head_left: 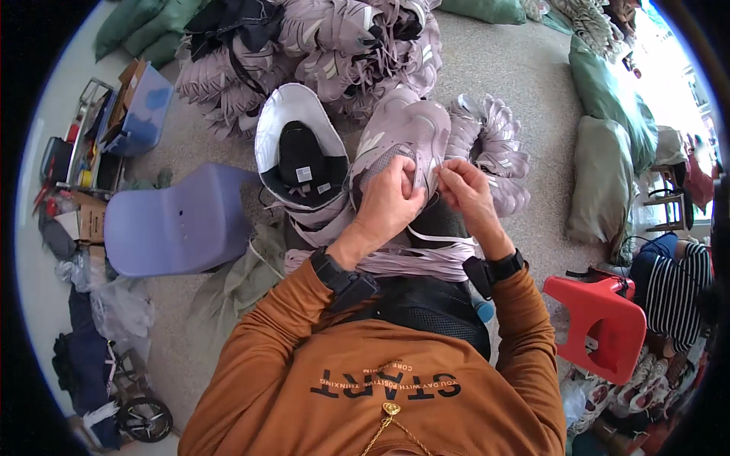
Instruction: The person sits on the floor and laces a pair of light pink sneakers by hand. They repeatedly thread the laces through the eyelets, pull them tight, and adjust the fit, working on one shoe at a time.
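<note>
A lilac-grey shoe upper (414,125) stands over my lap, its side panels facing me. My left hand (391,199) is closed on the upper's edge, thumb and fingers pinched together. Close beside it, my right hand (469,195) pinches a thin pale shoelace at the eyelet edge; the fingertips partly hide it. Part of a pale lace loops below the hands. Across my lap lies a bundle of lilac shoelaces (414,262). Left of the upper sits another upper with a white lining (302,114) and black inside, its opening turned up.
Stacked lilac uppers (334,45) lie ahead, and a curved row of uppers (498,148) is at the right. A purple plastic stool (167,220) stands left, a red stool (597,323) right. Green sacks (608,106) line the far right; a blue bin (148,110) stands far left.
</note>
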Available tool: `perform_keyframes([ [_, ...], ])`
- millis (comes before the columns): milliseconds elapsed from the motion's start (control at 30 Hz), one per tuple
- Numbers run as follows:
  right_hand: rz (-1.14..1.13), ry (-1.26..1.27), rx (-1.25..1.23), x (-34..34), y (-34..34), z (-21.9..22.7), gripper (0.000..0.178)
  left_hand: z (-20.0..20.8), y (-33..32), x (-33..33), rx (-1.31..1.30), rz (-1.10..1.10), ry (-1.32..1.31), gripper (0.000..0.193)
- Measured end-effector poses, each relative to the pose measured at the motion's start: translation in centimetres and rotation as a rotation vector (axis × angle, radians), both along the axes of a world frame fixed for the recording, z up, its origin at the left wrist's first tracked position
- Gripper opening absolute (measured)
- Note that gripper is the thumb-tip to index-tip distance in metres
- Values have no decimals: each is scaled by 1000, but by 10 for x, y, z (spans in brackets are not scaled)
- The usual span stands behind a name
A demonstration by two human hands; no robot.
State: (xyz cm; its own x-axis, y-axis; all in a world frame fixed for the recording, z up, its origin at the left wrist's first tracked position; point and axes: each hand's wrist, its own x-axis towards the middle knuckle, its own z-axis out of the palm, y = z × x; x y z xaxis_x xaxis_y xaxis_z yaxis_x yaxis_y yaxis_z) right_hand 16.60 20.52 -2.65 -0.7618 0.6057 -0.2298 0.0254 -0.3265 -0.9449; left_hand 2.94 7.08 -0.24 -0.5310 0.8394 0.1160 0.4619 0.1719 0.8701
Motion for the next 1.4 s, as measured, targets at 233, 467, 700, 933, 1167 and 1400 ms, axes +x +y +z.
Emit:
perform_keyframes([
  [233, 223, -158, 273, -13, 13, 33, 16, 0, 4, -1, 10, -61, -60, 45],
  [467, 389, -309, 59, -18, 38, 43, 16, -10, 1, -1, 57, -69, -66, 43],
  [700, 532, -338, 442, -29, 52, 50, 17, -8, -1, -4, 45, -81, -139, 40],
  [933, 557, -277, 1546, -43, 43, 61, 15, -14, -1, -3, 115, -65, -133, 40],
  [1167, 502, -229, 903, -36, 52, 47, 15, -11, -4, -4, 136, -85, -115, 39],
  [1400, 449, -239, 1186, -41, 30, 54, 14, -13, -11, -4, 281, -148, -124, 35],
])
